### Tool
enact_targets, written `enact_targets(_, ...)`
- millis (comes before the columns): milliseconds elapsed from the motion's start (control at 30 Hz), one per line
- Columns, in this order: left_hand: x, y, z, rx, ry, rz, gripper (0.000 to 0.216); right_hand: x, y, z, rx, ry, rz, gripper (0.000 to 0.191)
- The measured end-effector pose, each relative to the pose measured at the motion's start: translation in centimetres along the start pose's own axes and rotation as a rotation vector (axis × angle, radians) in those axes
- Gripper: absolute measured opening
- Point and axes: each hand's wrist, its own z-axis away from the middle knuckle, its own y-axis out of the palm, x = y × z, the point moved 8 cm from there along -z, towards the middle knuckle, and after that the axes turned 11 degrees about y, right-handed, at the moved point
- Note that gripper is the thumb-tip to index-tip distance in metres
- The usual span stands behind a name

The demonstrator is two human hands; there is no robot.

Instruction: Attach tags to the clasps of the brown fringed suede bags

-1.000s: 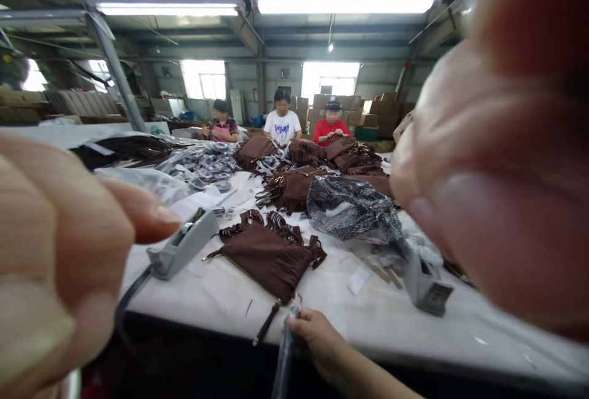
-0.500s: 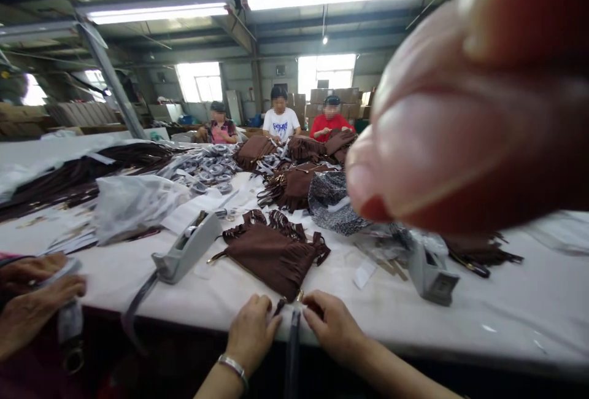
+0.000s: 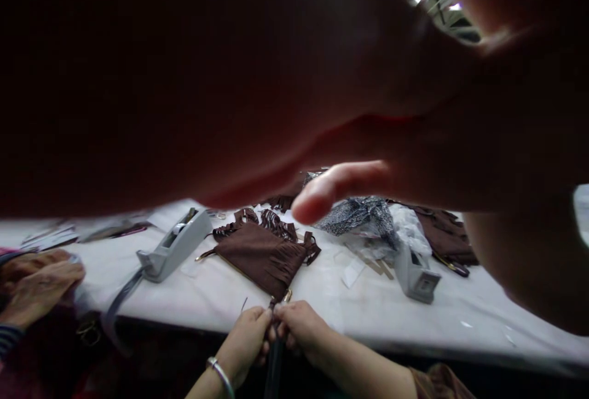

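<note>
A brown fringed bag (image 3: 262, 255) lies on the white-covered table, a corner pointing at me. At that corner sits a small gold clasp (image 3: 288, 295). My left hand (image 3: 248, 333), with a silver bangle (image 3: 221, 375) at its wrist, is closed in a pinch on a dark strap (image 3: 273, 365) just below the corner. Touching it, my right hand (image 3: 301, 324) is also closed, fingers on the same strap end. The strap hangs down over the table's edge; its top is partly hidden by my fingers.
A large blurred hand (image 3: 340, 187) close to the lens blocks the upper view. Grey tape dispensers (image 3: 177, 242) (image 3: 416, 273) stand left and right of the bag. A co-worker's hands (image 3: 41, 282) are at far left. Speckled plastic (image 3: 359, 218) lies behind.
My hands have come together at the strap end, where they were apart before. The blurred hand has spread across the lens, covering the room and the people opposite.
</note>
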Motion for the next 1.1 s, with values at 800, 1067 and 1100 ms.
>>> enact_targets(800,-0.3,1.6,-0.2,-0.102,-0.291,0.749,0.006,4.9,-10.3,7.7,-0.699,-0.655,0.801,0.021)
enact_targets(1067,-0.9,1.9,0.3,0.048,-0.36,0.824,0.01,3.4,-20.8,3.3,-0.647,-0.644,1.315,0.021)
enact_targets(1100,-1.0,1.8,0.3,0.052,-0.357,0.84,0.011,3.3,-20.8,2.8,-0.641,-0.653,1.336,0.022)
